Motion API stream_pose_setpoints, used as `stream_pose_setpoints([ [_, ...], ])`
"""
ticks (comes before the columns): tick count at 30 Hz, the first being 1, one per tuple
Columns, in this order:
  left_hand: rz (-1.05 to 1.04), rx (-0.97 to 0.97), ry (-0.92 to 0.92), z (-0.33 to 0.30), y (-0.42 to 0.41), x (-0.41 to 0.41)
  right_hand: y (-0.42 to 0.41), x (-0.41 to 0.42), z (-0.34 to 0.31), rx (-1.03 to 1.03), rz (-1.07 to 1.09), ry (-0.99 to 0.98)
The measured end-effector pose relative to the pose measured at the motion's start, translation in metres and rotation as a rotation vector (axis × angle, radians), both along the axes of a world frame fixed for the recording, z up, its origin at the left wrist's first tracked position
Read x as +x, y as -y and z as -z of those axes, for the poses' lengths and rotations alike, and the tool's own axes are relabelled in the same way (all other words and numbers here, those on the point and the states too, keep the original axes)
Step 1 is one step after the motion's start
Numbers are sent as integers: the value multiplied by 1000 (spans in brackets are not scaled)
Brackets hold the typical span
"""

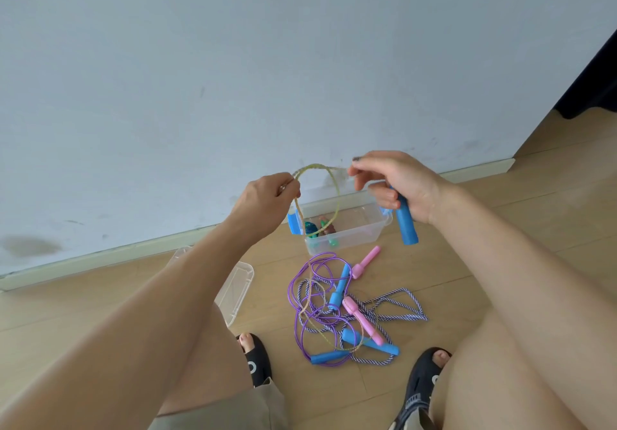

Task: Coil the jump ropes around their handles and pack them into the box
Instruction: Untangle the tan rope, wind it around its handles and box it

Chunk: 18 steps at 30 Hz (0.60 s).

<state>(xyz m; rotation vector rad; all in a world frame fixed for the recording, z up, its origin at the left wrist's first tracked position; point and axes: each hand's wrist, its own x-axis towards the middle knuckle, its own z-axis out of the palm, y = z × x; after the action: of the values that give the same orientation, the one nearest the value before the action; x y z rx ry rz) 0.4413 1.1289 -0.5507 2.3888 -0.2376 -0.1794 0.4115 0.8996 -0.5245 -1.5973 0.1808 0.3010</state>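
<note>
Head view: right hand [405,184] grips blue handle [406,224], seemingly near-upright, tilted.

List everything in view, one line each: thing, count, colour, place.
Yellow-green rope: one, looped in the air between both hands.
Blue foam handle: one, held in the right hand.
Box: one, clear with blue latches, on the floor by the wall, already holding a few items.
Lid: one, clear, on the floor left of the box.
Rope pile: purple and striped ropes tangled on the floor; three blue and two pink handles show.
Wall: pale blue, scuffed.
Floor: light wood.
Sandals: two, black, on the feet.
Left hand: pinches the rope.
Right hand: grips handle, pinches rope.
</note>
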Motion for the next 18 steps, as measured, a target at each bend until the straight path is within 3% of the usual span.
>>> stream_pose_setpoints([
  [2,-6,-116,52,-6,2,-2,-1,-3,8,-242,-105,-87],
  [4,51,-175,86,-10,3,-5,-5,-7,16,-355,-229,-152],
  [13,247,-244,237,-22,10,-18,-36,-8,27,-214,-316,-134],
  [15,250,-283,279,-25,10,-20,-41,-7,31,-272,-288,-126],
  [18,253,-301,408,-27,8,-19,-47,-6,44,-529,-161,-45],
])
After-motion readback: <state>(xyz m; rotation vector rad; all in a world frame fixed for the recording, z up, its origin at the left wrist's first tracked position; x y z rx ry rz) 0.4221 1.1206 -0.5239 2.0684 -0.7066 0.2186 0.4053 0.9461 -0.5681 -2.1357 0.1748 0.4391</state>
